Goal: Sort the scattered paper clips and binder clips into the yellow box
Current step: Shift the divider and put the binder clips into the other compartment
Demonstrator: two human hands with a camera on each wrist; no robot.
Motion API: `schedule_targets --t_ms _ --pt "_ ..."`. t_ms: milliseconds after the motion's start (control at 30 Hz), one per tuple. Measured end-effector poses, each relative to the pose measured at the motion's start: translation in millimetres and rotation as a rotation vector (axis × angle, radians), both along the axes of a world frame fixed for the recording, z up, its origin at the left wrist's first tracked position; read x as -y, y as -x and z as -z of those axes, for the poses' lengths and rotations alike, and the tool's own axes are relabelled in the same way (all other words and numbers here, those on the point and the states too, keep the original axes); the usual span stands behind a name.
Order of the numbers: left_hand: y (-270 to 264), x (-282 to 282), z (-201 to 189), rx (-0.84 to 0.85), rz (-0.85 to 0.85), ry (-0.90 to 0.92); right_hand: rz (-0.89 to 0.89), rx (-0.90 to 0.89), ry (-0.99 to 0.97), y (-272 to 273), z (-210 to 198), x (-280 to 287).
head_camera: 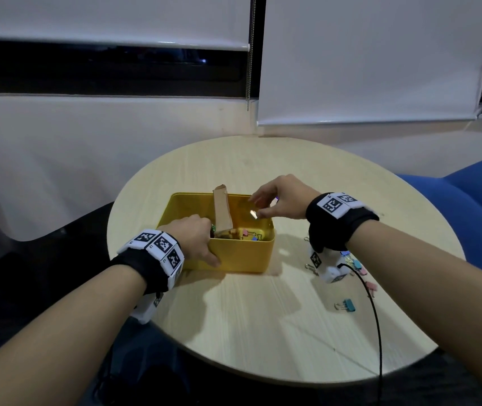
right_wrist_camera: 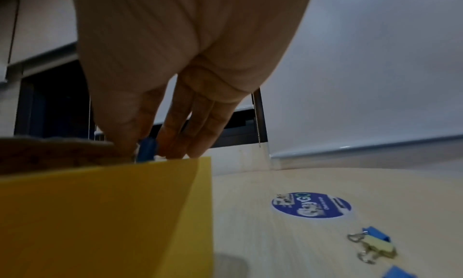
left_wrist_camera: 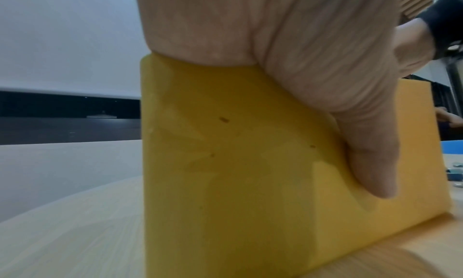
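The yellow box (head_camera: 242, 256) stands on the round table, with a cardboard divider (head_camera: 222, 212) upright inside and several coloured binder clips (head_camera: 245, 234) on its floor to the right of the divider. My left hand (head_camera: 204, 241) grips the near-left corner, fingers over the rim and thumb (left_wrist_camera: 371, 163) pressed on the box's outer wall (left_wrist_camera: 238, 183). Over the box's right compartment my right hand (head_camera: 259, 208) pinches a blue binder clip (right_wrist_camera: 146, 150) just above the rim (right_wrist_camera: 125, 167). Several loose binder clips (head_camera: 354, 263) lie on the table under my right wrist, one blue clip (head_camera: 346, 305) nearer me.
A pale wooden round table (head_camera: 248, 332) carries everything. A round blue sticker (right_wrist_camera: 311, 205) sits on it beyond a yellow binder clip (right_wrist_camera: 378, 246). A black cable (head_camera: 376, 317) trails from my right wrist. A blue chair (head_camera: 468, 206) is at the right.
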State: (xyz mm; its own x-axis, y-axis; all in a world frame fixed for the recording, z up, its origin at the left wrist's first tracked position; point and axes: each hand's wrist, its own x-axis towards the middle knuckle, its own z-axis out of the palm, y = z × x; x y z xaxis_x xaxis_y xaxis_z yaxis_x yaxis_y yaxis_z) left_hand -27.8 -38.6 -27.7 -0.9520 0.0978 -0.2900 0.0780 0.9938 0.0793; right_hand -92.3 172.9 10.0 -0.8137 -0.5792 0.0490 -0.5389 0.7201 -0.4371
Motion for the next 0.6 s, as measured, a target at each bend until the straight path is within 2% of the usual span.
schedule_targets --t_ms 133,267,400,600 --pt "-1.8 0.1 0.0 -0.036 0.006 0.037 0.030 0.030 0.081 -2.5 1.4 -17.2" --pt "-2.1 -0.3 -0.7 -0.045 0.013 0.036 0.122 -0.027 0.117 -6.6 0.0 -38.7" --pt "-4.0 1.0 1.0 -0.076 0.030 0.021 0.262 -0.057 -0.082 -6.8 4.4 -71.5" --pt "-5.7 -1.9 -0.5 -0.128 0.039 0.057 0.330 0.171 -0.415 -18.5 29.4 -100.4"
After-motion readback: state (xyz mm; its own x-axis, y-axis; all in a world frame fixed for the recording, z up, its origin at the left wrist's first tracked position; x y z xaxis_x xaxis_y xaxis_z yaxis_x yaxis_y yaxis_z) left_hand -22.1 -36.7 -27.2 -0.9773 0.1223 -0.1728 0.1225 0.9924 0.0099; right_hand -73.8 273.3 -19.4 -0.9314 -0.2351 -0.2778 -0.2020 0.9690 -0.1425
